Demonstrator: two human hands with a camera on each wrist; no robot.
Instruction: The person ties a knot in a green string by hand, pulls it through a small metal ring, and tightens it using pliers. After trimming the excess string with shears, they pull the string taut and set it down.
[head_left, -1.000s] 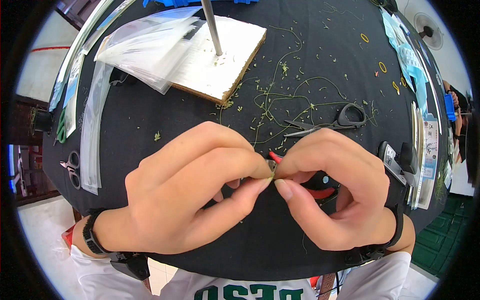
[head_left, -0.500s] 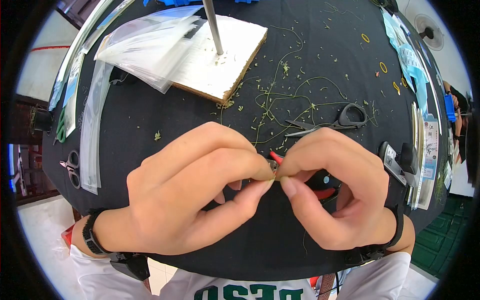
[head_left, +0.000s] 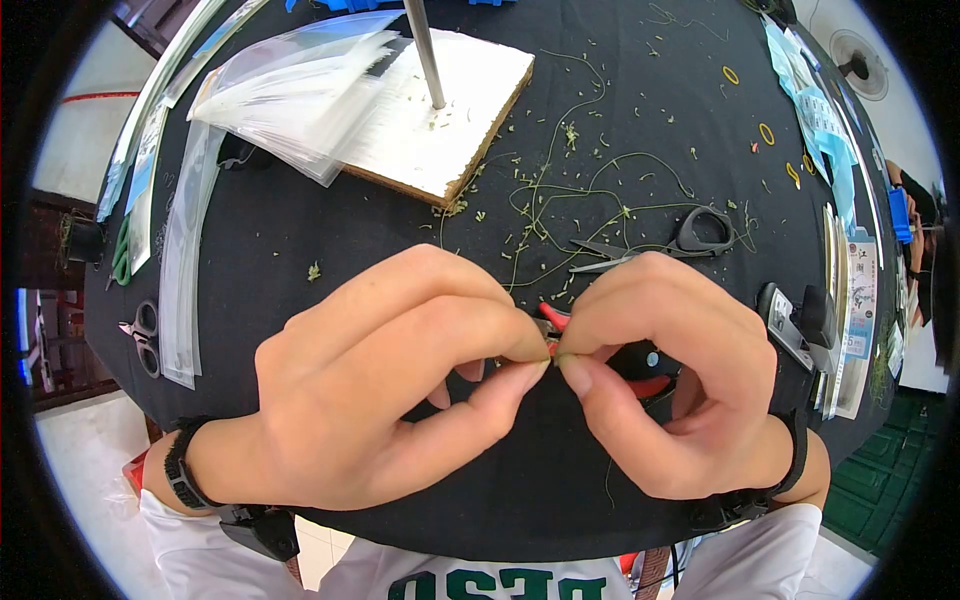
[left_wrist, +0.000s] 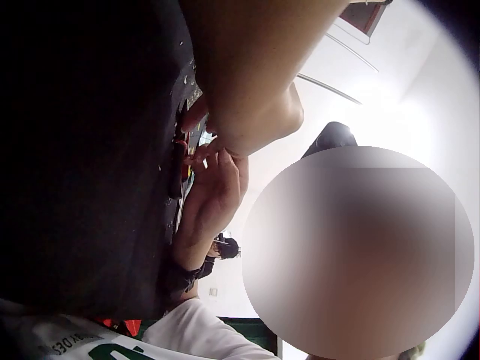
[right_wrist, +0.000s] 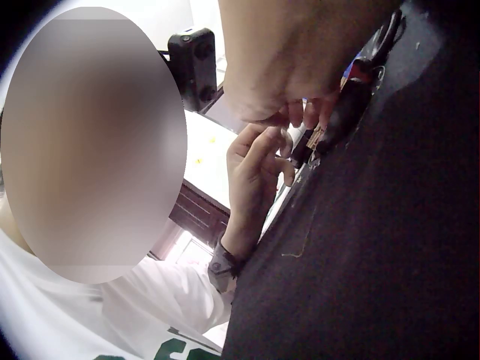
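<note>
Over the near part of the black-covered table, my left hand (head_left: 400,375) and right hand (head_left: 680,375) meet almost fingertip to fingertip. Each pinches between thumb and index finger at a tiny yellow-green strand (head_left: 553,352), like a short bit of thread, mostly hidden by the fingertips. Below them lies a red-handled cutting tool (head_left: 650,387), partly covered by the right hand. Just beyond the right hand are black-handled scissors (head_left: 705,232) with blades pointing left. Loose green thread (head_left: 590,192) curls across the cloth behind the fingers.
A white-topped board (head_left: 440,150) with an upright metal rod (head_left: 424,60) stands at the back, clear plastic sleeves (head_left: 300,100) over its left side. Small scissors (head_left: 147,338) lie far left. A stapler (head_left: 790,325) sits at right. Green scraps and several yellow rubber bands (head_left: 766,134) are scattered about.
The right thumb has shifted slightly up and right, closing against its index finger, and a small gap shows between the two hands' fingertips. The left hand moved a touch rightward.
</note>
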